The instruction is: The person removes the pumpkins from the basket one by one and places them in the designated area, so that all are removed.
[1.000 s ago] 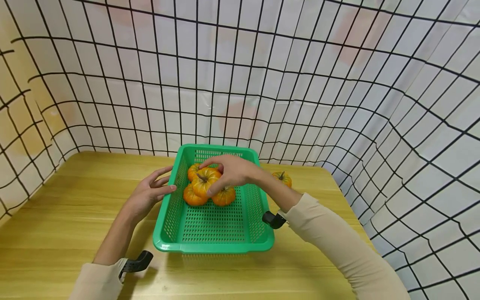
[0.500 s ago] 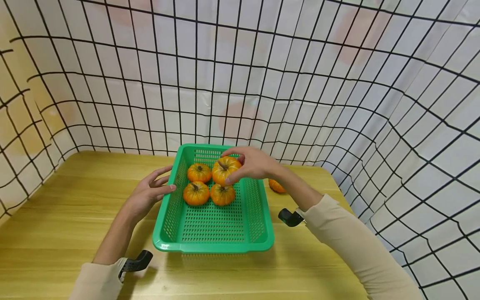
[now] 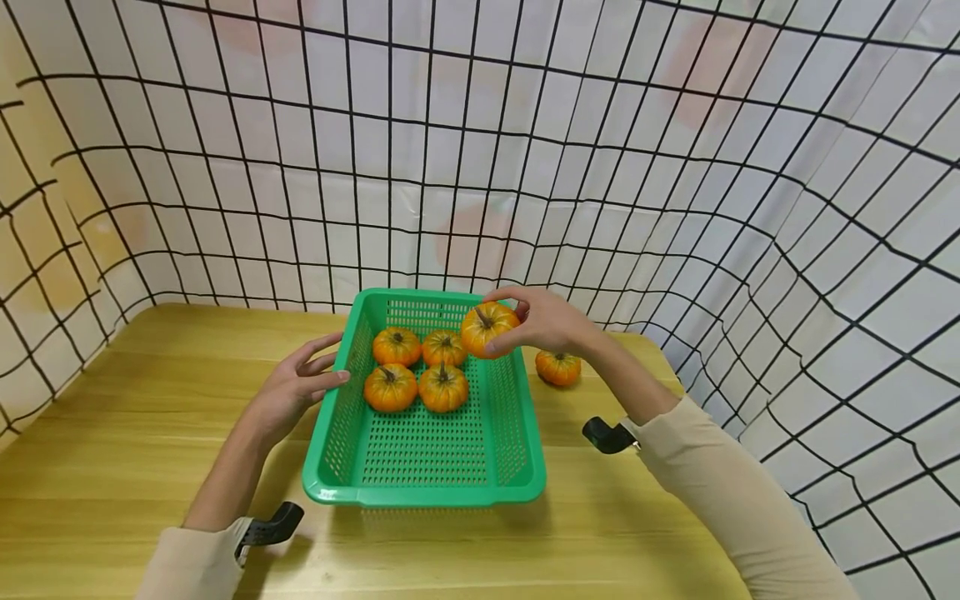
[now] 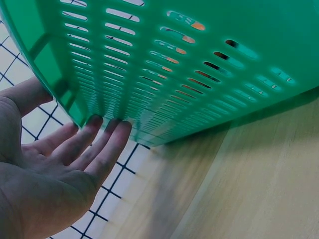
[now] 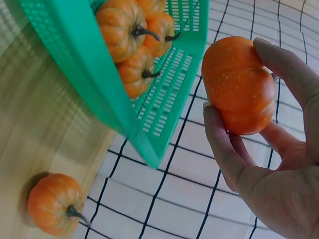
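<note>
Raised over the basket's right rim, my right hand (image 3: pixel 551 321) pinches a small orange pumpkin (image 3: pixel 489 329) between thumb and fingers. The right wrist view shows the smooth side of this pumpkin (image 5: pixel 239 84) facing the camera. My left hand (image 3: pixel 296 383) is at the left side of the green plastic basket (image 3: pixel 423 496). Its thumb lies over the rim, and its fingertips (image 4: pixel 122 127) rest against the slotted outer wall. Several pumpkins (image 3: pixel 443 388) sit grouped in the back left part of the basket, stems up.
One more pumpkin (image 3: pixel 558 367) stands on the wooden table (image 3: pixel 150 433), just right of the basket. A black wire grid (image 3: pixel 480 208) with white sheeting behind it borders the table at the back and sides.
My right hand has carried the held pumpkin rightward from above the grouped pumpkins to the right rim, uncovering the ones beneath. My left hand stays at the basket's left side.
</note>
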`<move>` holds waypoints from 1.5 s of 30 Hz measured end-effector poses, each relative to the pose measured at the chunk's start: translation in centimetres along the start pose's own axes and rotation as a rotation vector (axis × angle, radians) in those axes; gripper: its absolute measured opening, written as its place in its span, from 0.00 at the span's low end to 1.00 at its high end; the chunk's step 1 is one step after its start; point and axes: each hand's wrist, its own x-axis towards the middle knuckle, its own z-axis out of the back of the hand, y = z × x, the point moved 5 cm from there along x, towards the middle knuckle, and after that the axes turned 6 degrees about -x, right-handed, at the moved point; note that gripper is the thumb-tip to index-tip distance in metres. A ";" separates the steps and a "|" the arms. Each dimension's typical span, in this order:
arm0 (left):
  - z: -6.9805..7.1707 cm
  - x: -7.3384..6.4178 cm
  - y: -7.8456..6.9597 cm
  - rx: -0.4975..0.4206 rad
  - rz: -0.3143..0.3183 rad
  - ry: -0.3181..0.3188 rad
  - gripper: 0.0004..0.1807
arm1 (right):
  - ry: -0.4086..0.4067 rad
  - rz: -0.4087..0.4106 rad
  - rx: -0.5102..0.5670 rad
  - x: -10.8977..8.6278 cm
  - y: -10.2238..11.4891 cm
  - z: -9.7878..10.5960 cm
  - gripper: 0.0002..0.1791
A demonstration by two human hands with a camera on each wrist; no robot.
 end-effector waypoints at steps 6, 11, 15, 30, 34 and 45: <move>-0.1 0.0 0.0 0.004 0.002 -0.003 0.43 | -0.032 -0.036 0.013 -0.8 -2.2 0.6 0.43; -0.1 0.0 0.1 0.004 0.003 0.000 0.43 | -0.053 -0.066 0.035 -1.4 -4.3 1.0 0.44; 0.0 0.0 0.1 0.002 0.002 0.001 0.42 | -0.065 -0.092 0.085 -1.9 -5.8 1.0 0.44; 0.0 0.0 0.1 -0.003 -0.003 0.004 0.42 | -0.236 -0.247 0.137 -4.4 -10.5 1.4 0.48; 0.0 -0.1 0.1 0.005 -0.004 0.005 0.43 | -0.274 -0.278 0.126 -4.9 -11.7 1.1 0.48; -0.1 -0.1 0.1 -0.005 -0.004 0.004 0.42 | -0.441 -0.380 0.161 -5.9 -15.2 0.1 0.49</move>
